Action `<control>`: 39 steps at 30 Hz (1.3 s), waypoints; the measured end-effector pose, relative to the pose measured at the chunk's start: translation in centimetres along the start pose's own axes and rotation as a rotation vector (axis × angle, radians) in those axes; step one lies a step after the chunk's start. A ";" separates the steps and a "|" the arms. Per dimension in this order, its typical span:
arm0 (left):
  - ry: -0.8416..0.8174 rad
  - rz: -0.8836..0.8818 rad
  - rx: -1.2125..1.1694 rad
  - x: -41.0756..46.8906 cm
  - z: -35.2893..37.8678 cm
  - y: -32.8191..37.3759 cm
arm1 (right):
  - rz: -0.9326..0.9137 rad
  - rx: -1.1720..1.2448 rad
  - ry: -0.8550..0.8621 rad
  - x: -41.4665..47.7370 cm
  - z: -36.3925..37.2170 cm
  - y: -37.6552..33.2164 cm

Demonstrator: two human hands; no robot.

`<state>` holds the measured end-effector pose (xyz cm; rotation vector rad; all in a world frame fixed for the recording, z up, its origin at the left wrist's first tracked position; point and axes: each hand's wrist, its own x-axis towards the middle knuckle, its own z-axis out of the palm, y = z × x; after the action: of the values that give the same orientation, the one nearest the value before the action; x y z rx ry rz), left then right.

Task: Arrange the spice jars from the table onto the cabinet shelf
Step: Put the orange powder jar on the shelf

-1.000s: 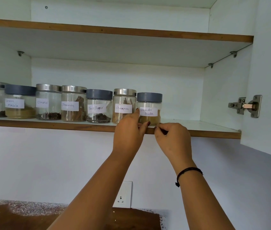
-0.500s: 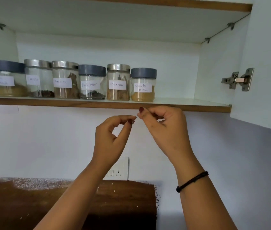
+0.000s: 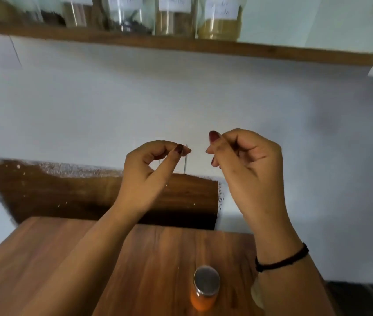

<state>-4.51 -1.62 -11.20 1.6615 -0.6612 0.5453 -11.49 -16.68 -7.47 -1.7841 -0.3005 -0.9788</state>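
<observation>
One spice jar (image 3: 204, 290) with orange powder and a metal lid stands on the wooden table (image 3: 66, 258), near its front. Several labelled glass jars stand in a row on the cabinet shelf (image 3: 272, 53) at the top; the rightmost one (image 3: 220, 21) holds yellow-brown powder. My left hand (image 3: 144, 179) and my right hand (image 3: 249, 169) hover side by side in mid-air between shelf and table. Both have curled fingers and hold nothing. The left thumb and forefinger nearly meet.
A dark wooden panel (image 3: 66, 190) is fixed to the white wall behind the table. A pale object (image 3: 255, 293) shows partly behind my right forearm. The shelf has bare room to the right of the last jar.
Both hands have come away from the rightmost jar on the shelf and dropped toward the table. The view has tilted down, bringing the table and orange jar into sight.
</observation>
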 end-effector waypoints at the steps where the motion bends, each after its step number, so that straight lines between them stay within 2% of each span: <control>1: -0.009 -0.024 -0.006 -0.9 0.2 -0.6 | 0.007 0.013 -0.019 -0.7 0.0 0.6; 5: -0.071 -0.045 -0.078 -3.9 1.0 -2.9 | 0.056 0.037 -0.101 -3.7 -0.3 2.8; 10: -0.095 -0.113 -0.057 -6.5 1.8 -5.2 | 0.147 0.036 -0.128 -6.7 -0.4 5.0; 18: -0.145 -0.174 -0.074 -9.8 3.7 -8.1 | 0.203 0.061 -0.094 -10.2 -0.4 8.9; 26: -0.261 -0.241 -0.054 -12.7 5.7 -11.2 | 0.292 -0.035 0.016 -13.8 -0.4 13.6; 35: -0.301 -0.416 -0.049 -16.2 8.7 -14.3 | 0.436 -0.137 -0.012 -18.2 -0.4 17.5; 39: -0.483 -0.579 0.089 -19.9 10.5 -17.5 | 0.576 -0.237 -0.086 -21.0 -0.7 20.4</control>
<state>-7.01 -7.04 -39.10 1.9799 -0.4603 -0.2548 -12.77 -21.29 -36.35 -1.9694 0.2815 -0.5401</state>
